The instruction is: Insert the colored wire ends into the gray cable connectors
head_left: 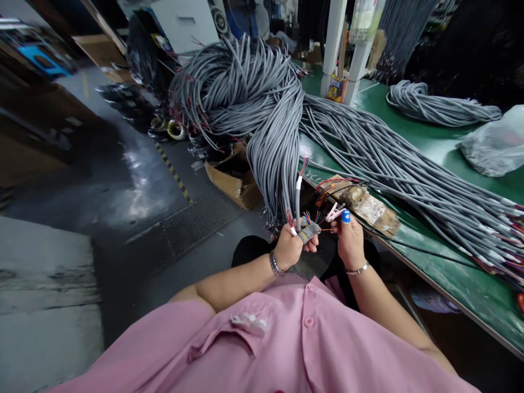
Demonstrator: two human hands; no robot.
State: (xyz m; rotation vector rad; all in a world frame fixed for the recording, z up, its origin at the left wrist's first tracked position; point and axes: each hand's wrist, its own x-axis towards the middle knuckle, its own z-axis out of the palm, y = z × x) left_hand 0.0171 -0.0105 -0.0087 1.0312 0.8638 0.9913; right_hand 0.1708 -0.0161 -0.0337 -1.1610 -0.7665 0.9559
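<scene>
My left hand (290, 245) is closed around the end of a grey cable (298, 204), whose thin coloured wires fan out past the fingers. Grey wrapping covers part of that hand's thumb or finger. My right hand (349, 240), with a blue cap on the thumb, pinches a thin orange wire (326, 230) that runs across from the left hand. Close to the right fingertips is a pink clip-like tool (334, 212); whether the hand touches it I cannot tell. A thick bundle of grey cables (276, 147) hangs off the bench just beyond my left hand.
On the green bench (446, 278) lie more grey cables (393, 158) with stripped ends at right, and a wooden block wrapped in tape (368, 207). White posts (333, 49) and a plastic bag (497, 142) stand behind. An open cardboard box (229, 183) sits on the floor.
</scene>
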